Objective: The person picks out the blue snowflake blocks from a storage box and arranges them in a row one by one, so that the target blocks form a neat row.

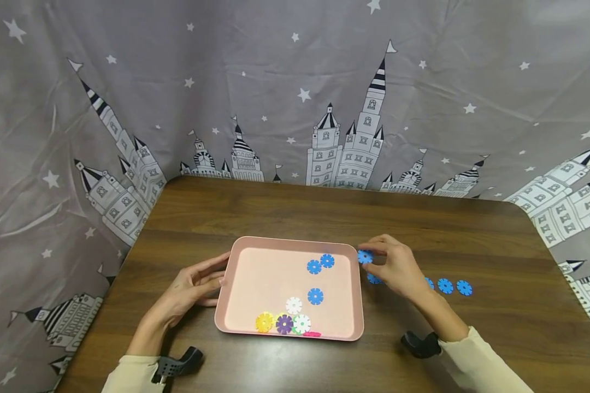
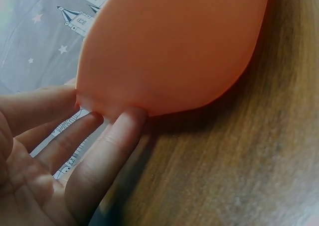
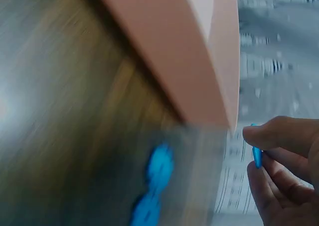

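My left hand (image 1: pixel 189 292) rests its nearly straight fingertips against the left outer wall of a pink rectangular tray (image 1: pixel 263 262); the left wrist view shows the thumb and fingers at the wall (image 2: pixel 174 52). Just past the tray's upper right corner, my right hand (image 1: pixel 395 267) pinches a blue snowflake disc (image 1: pixel 365 256) between thumb and fingers. The disc appears edge-on (image 3: pixel 256 156) in the right wrist view. Three blue discs (image 1: pixel 316 296) lie apart from the near edge inside the tray. White, yellow, purple, green and pink discs (image 1: pixel 284 324) bunch along that edge.
On the brown wooden table (image 1: pixel 275 210), more blue discs (image 1: pixel 444 285) form a row right of the tray, partly hidden by my right hand. A grey curtain (image 1: pixel 255 60) with castles and stars hangs behind the table and along its sides.
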### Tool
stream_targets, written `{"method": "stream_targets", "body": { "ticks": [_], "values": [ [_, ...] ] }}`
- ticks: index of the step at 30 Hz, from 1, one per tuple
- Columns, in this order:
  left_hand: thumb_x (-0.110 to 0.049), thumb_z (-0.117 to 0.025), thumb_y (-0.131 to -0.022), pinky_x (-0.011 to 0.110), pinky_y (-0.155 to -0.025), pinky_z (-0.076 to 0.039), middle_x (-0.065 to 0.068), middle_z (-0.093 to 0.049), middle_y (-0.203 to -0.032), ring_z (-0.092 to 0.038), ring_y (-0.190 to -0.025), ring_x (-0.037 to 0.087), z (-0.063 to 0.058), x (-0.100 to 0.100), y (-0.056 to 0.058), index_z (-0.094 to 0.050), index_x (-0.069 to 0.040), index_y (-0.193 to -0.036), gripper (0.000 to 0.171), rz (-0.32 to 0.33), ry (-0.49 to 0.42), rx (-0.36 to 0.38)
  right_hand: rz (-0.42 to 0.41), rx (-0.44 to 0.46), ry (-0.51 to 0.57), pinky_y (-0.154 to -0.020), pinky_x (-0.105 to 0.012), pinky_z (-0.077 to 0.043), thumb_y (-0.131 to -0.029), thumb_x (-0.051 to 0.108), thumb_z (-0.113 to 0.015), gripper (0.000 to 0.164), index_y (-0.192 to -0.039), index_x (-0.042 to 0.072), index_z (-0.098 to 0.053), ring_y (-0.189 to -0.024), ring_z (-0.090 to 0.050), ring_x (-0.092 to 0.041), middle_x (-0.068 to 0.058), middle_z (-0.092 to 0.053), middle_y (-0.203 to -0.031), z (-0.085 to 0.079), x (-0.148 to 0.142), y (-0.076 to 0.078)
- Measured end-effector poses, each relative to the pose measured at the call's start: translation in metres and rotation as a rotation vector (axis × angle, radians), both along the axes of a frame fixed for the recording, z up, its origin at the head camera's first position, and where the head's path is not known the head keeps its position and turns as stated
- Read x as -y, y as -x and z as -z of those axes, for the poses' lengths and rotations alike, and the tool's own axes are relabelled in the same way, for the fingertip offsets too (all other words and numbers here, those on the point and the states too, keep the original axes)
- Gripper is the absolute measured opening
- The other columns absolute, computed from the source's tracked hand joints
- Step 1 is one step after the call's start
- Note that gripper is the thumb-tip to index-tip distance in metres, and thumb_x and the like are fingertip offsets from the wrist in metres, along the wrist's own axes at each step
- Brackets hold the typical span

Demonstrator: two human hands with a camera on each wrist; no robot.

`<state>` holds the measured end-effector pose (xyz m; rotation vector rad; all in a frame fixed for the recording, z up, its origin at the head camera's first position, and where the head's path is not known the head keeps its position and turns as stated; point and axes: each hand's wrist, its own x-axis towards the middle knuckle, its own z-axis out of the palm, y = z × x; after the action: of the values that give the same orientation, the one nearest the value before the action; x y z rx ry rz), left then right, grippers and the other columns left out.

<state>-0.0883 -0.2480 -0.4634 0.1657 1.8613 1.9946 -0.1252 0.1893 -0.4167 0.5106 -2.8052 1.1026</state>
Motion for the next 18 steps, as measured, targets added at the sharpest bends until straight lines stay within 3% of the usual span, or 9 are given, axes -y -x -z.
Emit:
{"method": "stream_targets", "body": {
  "ticks": [10,15,18],
  "values": [
    [-0.004,-0.058,-0.098,0.051,-0.078,-0.057,0.034,-0.033,-0.148,-0.062,-0.114,0.02,0.001,-0.002,0.002,-0.03,0.001,-0.152,0.061,0.009,0.0,-0.014,0.237,-0.058,-0.062,-0.079,-0.044,-0.057,-0.075,-0.005,-0.081,0.036,-0.11,-0.003,-0.072,-0.095,-0.068,-0.037,-0.017,-0.065,-0.109,0.015,-0.081,-0.024],
    [-0.005,-0.058,-0.099,0.05,-0.078,-0.057,0.035,-0.033,-0.147,-0.062,-0.114,0.02,0.0,-0.002,0.001,-0.03,0.001,-0.152,0.061,0.009,0.01,-0.011,0.307,-0.061,-0.083,-0.078,-0.034,-0.057,-0.076,-0.005,-0.08,0.035,-0.11,-0.005,-0.071,-0.096,-0.067,-0.04,-0.021,-0.064,-0.111,0.02,-0.115,-0.036],
    [-0.006,-0.058,-0.099,0.05,-0.079,-0.057,0.034,-0.032,-0.149,-0.062,-0.113,0.019,-0.001,-0.002,0.0,-0.03,0.001,-0.152,0.061,0.006,0.014,-0.01,0.354,-0.065,-0.114,-0.073,-0.019,-0.056,-0.076,-0.004,-0.081,0.035,-0.109,-0.006,-0.071,-0.093,-0.067,-0.042,-0.023,-0.063,-0.111,0.022,-0.134,-0.041]
  ]
}}
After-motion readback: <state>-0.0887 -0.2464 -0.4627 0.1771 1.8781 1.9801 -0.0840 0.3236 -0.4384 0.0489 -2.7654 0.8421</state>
